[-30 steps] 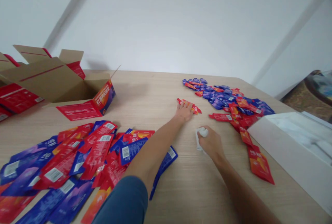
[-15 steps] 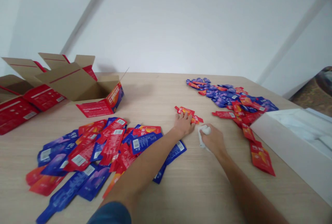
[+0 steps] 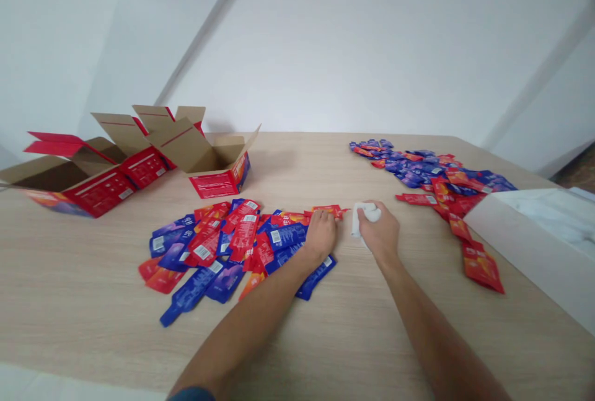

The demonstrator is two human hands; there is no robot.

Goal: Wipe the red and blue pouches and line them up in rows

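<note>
- Left hand (image 3: pixel 320 235) flat, unclenched, fingertips on 1 red sachet (image 3: pixel 328 209), frame centre, right edge of sachet pile (image 3: pixel 218 246).
- Right hand (image 3: pixel 380 235) clenched round white cloth (image 3: pixel 362 214).
- Judged step: pressing the sachet to the table; lifting it needs a pinch.

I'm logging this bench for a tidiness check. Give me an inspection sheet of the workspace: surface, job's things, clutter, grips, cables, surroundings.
Surface: pale wood-grain table, flat, bearing everything listed.
Job's things: red foil sachet under the left fingers; crumpled white cloth in the right hand.
Clutter: near heap of red and blue sachets; far heap of red and blue sachets; open red-printed cardboard boxes at the left; white oblong box at the right.
Grips: left hand palm down, open, on the sachet; right hand shut round the cloth.
Cables: nothing seen.
Surroundings: plain white walls.
</note>
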